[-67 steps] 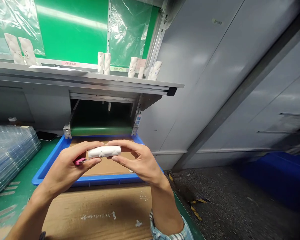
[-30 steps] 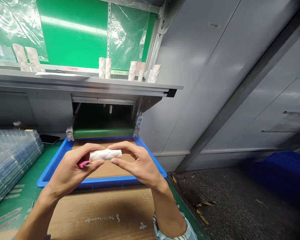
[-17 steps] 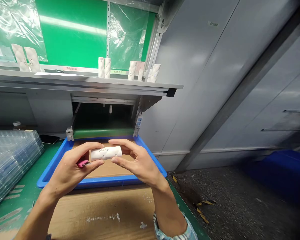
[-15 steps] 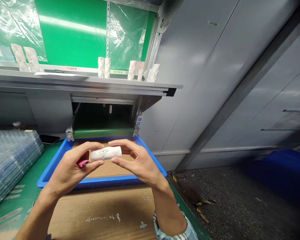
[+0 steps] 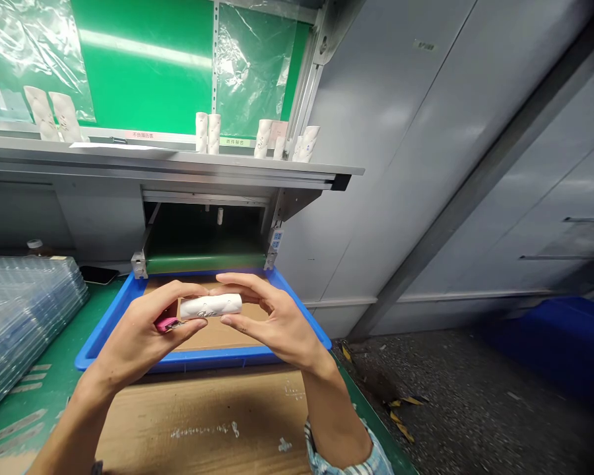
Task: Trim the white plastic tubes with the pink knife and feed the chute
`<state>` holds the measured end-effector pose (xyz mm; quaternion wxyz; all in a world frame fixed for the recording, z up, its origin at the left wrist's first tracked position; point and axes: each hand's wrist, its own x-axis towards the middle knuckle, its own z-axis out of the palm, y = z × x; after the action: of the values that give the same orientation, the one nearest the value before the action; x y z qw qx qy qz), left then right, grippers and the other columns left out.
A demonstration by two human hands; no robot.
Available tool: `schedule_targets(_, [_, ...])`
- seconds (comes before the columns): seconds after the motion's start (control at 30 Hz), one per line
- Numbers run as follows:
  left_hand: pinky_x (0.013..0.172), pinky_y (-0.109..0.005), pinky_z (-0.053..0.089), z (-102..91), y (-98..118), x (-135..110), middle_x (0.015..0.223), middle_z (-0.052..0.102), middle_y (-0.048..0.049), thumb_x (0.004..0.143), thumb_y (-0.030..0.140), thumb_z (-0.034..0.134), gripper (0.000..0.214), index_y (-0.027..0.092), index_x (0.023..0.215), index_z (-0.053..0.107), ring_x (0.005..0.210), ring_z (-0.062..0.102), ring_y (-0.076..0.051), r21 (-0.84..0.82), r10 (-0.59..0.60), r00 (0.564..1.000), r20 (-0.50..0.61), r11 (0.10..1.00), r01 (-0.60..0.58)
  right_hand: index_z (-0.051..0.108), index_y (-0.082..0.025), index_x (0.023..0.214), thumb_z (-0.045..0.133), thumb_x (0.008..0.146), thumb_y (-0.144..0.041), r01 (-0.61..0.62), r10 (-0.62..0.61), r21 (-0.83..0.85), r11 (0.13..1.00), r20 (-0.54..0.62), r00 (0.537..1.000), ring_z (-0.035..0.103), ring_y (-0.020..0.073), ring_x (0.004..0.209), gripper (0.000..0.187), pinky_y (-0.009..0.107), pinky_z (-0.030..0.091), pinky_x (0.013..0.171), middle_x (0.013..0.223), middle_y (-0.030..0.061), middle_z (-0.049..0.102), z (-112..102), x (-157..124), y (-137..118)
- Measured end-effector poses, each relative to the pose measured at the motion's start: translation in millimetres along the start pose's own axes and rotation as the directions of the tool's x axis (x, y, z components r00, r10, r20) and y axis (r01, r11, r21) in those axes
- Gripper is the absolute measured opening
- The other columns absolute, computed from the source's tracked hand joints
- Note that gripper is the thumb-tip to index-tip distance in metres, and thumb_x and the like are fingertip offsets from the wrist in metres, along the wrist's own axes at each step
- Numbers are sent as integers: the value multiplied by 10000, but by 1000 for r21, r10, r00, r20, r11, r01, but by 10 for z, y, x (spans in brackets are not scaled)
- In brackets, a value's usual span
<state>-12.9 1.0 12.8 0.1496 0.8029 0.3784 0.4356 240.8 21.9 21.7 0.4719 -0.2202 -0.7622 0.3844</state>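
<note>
A white cylindrical part (image 5: 210,306) with a faint printed pattern lies level between both my hands, above a blue tray (image 5: 95,335). My left hand (image 5: 138,336) pinches its left end with thumb and fingers. The same hand also holds a small pink tool (image 5: 166,324) tucked under the fingers. My right hand (image 5: 270,323) grips the part's right end between thumb and fingertips.
A cardboard sheet (image 5: 198,422) covers the green bench. Stacked clear plastic trays (image 5: 20,316) sit at the left. A green conveyor belt (image 5: 202,262) ends at the blue tray. Several white parts (image 5: 206,132) stand on the shelf above. Floor and a blue bin (image 5: 549,343) lie to the right.
The white part has been turned between my fingers, so its printed pattern faces differently. Both hands stay in nearly the same place.
</note>
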Motion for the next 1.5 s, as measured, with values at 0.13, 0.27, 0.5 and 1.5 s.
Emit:
schedule_targets(0.13, [670, -216, 504, -30, 3, 1, 1094, 800, -20, 992, 374, 743, 288, 258, 1256, 747, 777, 688, -137, -20, -39, 999, 17, 999, 39, 679, -266, 1437, 869, 949, -226, 29, -29, -13, 999, 13, 999, 790, 219, 1237, 525, 385, 622, 1138, 1310, 60, 821, 2, 3, -15])
schedule_targets(0.27, [616, -202, 469, -52, -5, -2, 982, 785, 15, 976, 372, 765, 299, 262, 1253, 738, 674, 604, -109, -24, -46, 999, 26, 999, 46, 650, -282, 1486, 839, 962, -195, 59, -58, -45, 997, 32, 998, 768, 221, 1273, 564, 403, 591, 1173, 1331, 58, 808, -1, 0, -33])
schedule_targets(0.5, [576, -202, 440, -97, 36, -1, 1000, 782, 22, 972, 376, 779, 314, 274, 1266, 738, 621, 536, -93, -16, -33, 999, 29, 999, 34, 563, -350, 1590, 760, 999, -122, 137, -133, -87, 987, 44, 990, 738, 188, 1282, 663, 383, 558, 1199, 1335, 27, 784, 2, -6, 12])
schedule_targets(1.5, [514, -243, 351, 24, 160, -41, 652, 646, 62, 1102, 571, 537, 406, 243, 866, 579, 494, 549, -126, 395, 78, 992, -99, 918, -32, 670, -232, 1307, 679, 910, -123, 150, -140, -321, 935, 53, 989, 785, 212, 1175, 411, 357, 635, 1076, 1254, 56, 799, 113, 72, 179])
